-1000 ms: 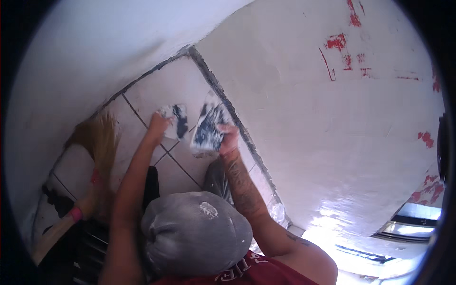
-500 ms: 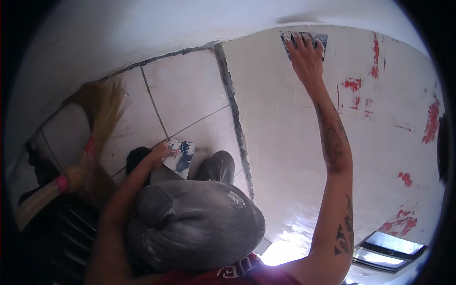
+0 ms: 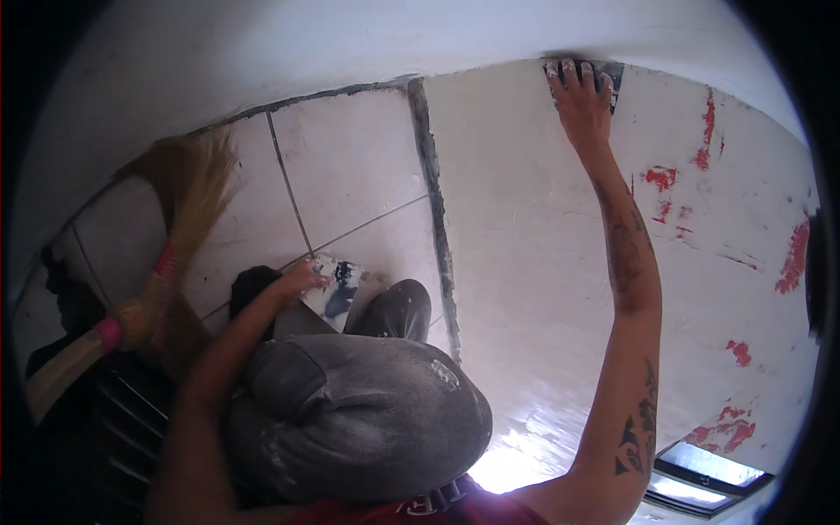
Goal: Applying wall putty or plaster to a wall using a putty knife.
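My right hand [image 3: 581,112] is stretched far out against a pale, putty-smeared wall [image 3: 516,201]. Its fingers press spread over a dark, putty-smudged scraper blade [image 3: 617,83], which lies against the wall at the corner with the adjoining white wall [image 3: 394,39]. Low in front of me, my left hand [image 3: 302,278] grips a white plate-like scraper [image 3: 339,296] with dark smears and putty on it. That scraper rests close above my knees, and part of its edge is hidden by my fingers.
A straw broom [image 3: 197,192] leans at the left, next to dark slatted furniture [image 3: 131,411]. Pale floor tiles [image 3: 350,131] meet the wall along a rough grey strip [image 3: 430,166]. Red patches [image 3: 661,178] mark the wall; a framed glass pane [image 3: 713,468] is at lower right.
My right hand has slid the scraper a little farther along the wall, up to the corner. The view has shifted slightly. My left hand keeps its hold on the white scraper.
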The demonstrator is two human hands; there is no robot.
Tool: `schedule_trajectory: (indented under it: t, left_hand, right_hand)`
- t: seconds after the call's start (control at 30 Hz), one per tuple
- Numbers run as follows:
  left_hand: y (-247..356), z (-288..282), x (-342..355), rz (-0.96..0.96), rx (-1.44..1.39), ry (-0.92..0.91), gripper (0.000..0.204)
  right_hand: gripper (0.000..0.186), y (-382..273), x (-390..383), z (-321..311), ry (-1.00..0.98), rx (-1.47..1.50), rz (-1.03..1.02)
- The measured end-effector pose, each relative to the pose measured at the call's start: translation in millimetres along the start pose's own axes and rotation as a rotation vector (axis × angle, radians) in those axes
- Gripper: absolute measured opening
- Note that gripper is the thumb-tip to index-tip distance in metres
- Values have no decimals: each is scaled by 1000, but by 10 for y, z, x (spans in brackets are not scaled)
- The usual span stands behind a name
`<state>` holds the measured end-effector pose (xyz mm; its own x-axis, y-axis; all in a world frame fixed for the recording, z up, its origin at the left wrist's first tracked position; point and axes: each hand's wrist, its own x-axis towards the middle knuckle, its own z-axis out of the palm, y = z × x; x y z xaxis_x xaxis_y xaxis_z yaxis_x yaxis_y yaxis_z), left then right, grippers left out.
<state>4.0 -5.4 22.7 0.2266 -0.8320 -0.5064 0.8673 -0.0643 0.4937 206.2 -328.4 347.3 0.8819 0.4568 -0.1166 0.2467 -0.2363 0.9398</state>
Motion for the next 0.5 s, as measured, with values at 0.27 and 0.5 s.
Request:
schedule_trajectory:
  t: [0.27, 0.5]
  left_hand:
    - [0, 5, -25, -17, -112, -60, 37]
    - [-69, -12, 14, -60, -106, -2, 33]
  right_hand:
    - [33, 65, -20, 24, -66, 53, -79]
    - [24, 86, -219, -139, -67, 129, -97]
